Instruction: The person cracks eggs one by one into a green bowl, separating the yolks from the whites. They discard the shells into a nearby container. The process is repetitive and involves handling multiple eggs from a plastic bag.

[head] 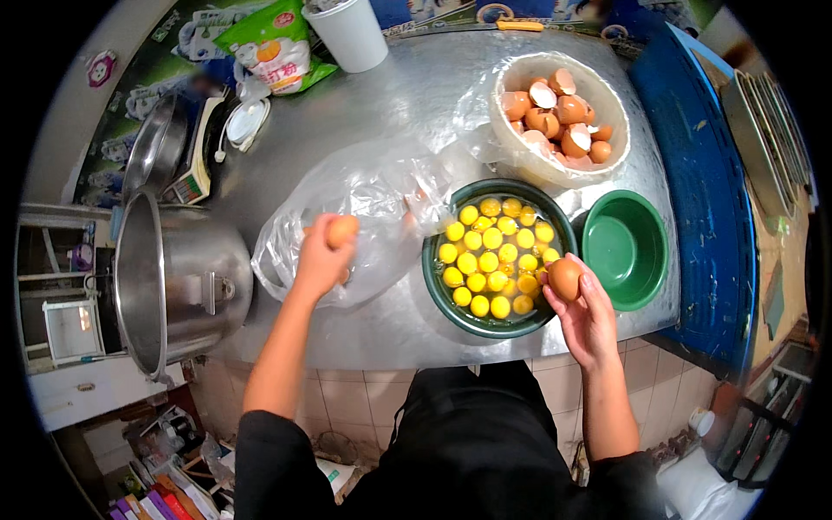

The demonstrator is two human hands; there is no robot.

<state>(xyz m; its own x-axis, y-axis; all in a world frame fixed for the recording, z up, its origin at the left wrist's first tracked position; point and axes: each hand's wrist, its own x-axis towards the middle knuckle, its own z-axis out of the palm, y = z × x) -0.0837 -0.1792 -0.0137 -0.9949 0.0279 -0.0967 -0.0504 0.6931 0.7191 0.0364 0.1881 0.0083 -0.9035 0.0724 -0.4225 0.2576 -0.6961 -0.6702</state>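
In my right hand (588,312) rests a whole brown egg (565,279), held by the fingertips at the right rim of a dark green basin (434,296). Many raw egg yolks (489,262) float in clear egg white inside that basin. My left hand (325,253), slightly blurred, grips another brown egg (342,230) above a clear plastic bag (383,260). The bag lies spread on the metal table, and a little brown shows through it near the basin. Behind the basin, a white bucket (614,166) lined with plastic holds a heap of broken eggshells (552,117).
A green plastic bowl (627,250) sits right of the basin. At the left, a large steel pot (195,286) lies on its side. A yellow-handled knife (520,26), a white bucket (351,39) and a green powder bag (276,52) line the back. A blue panel (689,195) bounds the right.
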